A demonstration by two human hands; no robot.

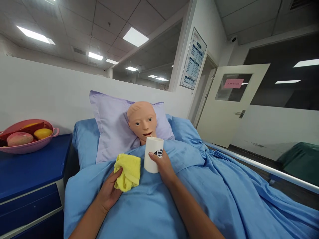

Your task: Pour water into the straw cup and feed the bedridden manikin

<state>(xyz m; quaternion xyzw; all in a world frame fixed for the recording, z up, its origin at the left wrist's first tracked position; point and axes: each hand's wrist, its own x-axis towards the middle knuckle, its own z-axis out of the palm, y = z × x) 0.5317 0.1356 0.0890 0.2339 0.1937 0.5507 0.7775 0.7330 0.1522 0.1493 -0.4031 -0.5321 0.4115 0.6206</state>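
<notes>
A patient manikin (142, 116) lies in a bed with its bald head on a lilac pillow (112, 122), mouth slightly parted. My right hand (163, 166) is wrapped round a white cup (151, 156) with a black striped print, held upright just below the manikin's chin. Something thin and pale shows between the cup's rim and the mouth; I cannot make out what it is. In my left hand (111, 191) is a folded yellow towel (128, 169), gripped between thumb and fingers, to the left of the cup. Most left fingers are hidden behind the towel.
Blue bedding (199, 199) covers the manikin below the neck. On the left, a pink basket (37, 147) of fruit stands on a blue bedside cabinet (47, 166). A metal bed rail (261, 167) runs along the right side, with an open door (226, 116) beyond.
</notes>
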